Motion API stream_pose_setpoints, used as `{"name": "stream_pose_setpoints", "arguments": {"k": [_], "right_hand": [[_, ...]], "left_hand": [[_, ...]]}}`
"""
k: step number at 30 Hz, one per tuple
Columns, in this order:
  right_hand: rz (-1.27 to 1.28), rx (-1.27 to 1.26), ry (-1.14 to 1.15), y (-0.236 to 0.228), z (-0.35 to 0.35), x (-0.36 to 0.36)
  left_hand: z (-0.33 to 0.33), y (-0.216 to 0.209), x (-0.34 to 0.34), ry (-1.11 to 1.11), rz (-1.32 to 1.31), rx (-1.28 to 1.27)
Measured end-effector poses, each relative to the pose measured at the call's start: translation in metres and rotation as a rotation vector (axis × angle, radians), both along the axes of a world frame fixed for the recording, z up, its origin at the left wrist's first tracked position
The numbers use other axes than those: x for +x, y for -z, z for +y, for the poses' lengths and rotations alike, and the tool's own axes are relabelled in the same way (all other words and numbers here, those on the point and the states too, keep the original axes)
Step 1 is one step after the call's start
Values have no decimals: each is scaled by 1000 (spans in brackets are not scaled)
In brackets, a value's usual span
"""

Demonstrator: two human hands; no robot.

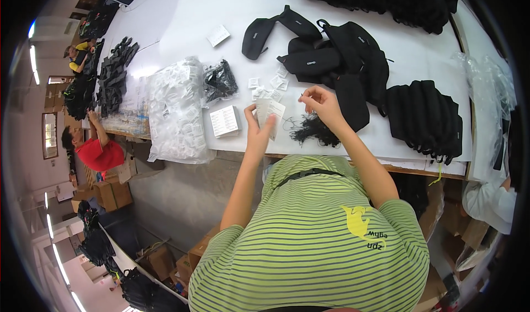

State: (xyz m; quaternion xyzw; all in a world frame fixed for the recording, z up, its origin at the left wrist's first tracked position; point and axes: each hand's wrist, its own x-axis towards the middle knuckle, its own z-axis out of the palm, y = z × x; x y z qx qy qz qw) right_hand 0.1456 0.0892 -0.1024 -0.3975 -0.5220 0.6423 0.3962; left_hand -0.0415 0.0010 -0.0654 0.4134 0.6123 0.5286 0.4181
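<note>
Near the table's front edge, my left hand (258, 134) is closed on white printed paper tags (274, 111), which fan slightly apart. To its right, my right hand (324, 106) is raised in a pinch; whatever its fingertips hold is too small to make out. Below that hand lies a tangle of thin black strings (316, 132). Small white labels (277, 83) are scattered just beyond the tags. A stack of white printed cards (224, 121) sits left of my left hand. Black zippered pouches (310, 63) lie piled beyond and right of my right hand.
On the left are a clear bag of white labels (178, 113) and a smaller bag of black strings (221, 83). Overlapping black pouches (425, 119) lie at right, and a black heap (381, 0) lies at the far edge. A person in red (101, 154) works at the left.
</note>
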Motion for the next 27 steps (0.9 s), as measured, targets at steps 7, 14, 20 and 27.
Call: {"name": "stream_pose_setpoints", "arguments": {"k": [7, 14, 20, 27], "right_hand": [[237, -113, 53, -75, -36, 23], [77, -4, 62, -87, -52, 36], [112, -82, 40, -90, -58, 39], [-78, 113, 155, -97, -66, 44]], "left_hand": [[1, -53, 62, 136, -142, -19], [-8, -52, 71, 85, 46, 111], [-13, -72, 74, 73, 626, 374], [-15, -74, 72, 113, 799, 449]]}}
